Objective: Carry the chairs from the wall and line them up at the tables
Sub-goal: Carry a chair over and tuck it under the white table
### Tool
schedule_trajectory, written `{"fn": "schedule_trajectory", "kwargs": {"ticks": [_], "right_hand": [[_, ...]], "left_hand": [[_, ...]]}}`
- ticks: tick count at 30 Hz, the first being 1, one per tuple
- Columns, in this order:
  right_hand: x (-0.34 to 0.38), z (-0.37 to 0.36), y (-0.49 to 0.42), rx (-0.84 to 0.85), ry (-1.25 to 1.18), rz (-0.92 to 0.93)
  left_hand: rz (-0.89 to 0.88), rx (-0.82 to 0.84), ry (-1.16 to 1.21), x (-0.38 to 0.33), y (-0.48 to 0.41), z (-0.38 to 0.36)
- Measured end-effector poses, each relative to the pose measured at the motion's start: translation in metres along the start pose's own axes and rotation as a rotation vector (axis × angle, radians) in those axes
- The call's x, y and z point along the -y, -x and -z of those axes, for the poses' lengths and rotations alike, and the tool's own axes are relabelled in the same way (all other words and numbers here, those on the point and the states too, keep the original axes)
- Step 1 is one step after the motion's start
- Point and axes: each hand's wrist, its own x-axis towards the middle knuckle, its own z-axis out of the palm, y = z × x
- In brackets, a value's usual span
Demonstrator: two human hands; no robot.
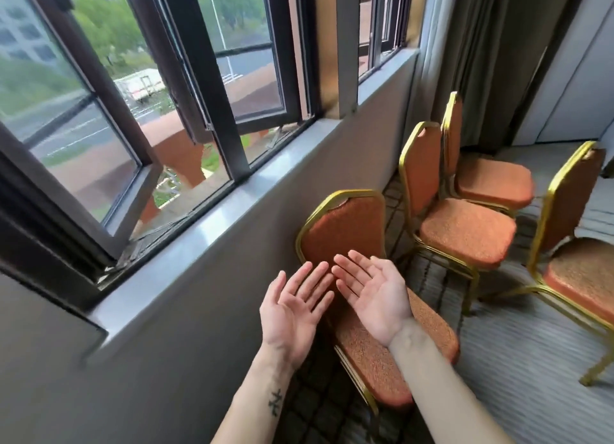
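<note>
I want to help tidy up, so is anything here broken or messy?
Yes. The nearest chair has a pale worn patch at the top of its backrest, and so does the chair on the right. The chairs stand at mixed angles, not in a neat row.

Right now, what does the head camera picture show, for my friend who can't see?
A left hand and right hand, both open, empty and palms up, are held out over the nearest orange, gold-framed chair. It stands beside a grey wall under open windows, with three matching chairs beyond.
</note>
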Motion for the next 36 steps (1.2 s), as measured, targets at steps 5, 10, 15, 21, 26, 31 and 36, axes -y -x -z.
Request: {"fn": "schedule_trajectory", "kwargs": {"ticks": [5, 10, 15, 21, 26, 31, 36], "right_hand": [[0.016, -0.012, -0.062, -0.008, 0.000, -0.038], [0.028, -0.016, -0.143, -0.076, 0.024, -0.050], [0.043, -0.026, -0.235, -0.151, 0.015, -0.019], [0.044, -0.034, -0.329, -0.317, -0.021, 0.034], [0.040, -0.036, -0.372, -0.424, 0.009, 0.049], [0.035, -0.031, -0.403, -0.494, 0.014, 0.029], [0.026, -0.031, -0.420, -0.512, -0.074, 0.018]], "left_hand": [[0.016, -0.027, -0.017, -0.014, -0.064, -0.009], [0.051, -0.023, -0.104, -0.032, -0.155, -0.022], [0.142, -0.019, -0.169, -0.055, -0.262, -0.030], [0.245, 0.011, -0.311, -0.081, -0.369, -0.043], [0.295, 0.030, -0.491, -0.092, -0.432, -0.043], [0.242, 0.002, -0.680, -0.088, -0.468, -0.037], [0.257, 0.085, -0.835, -0.087, -0.476, -0.035]]}}
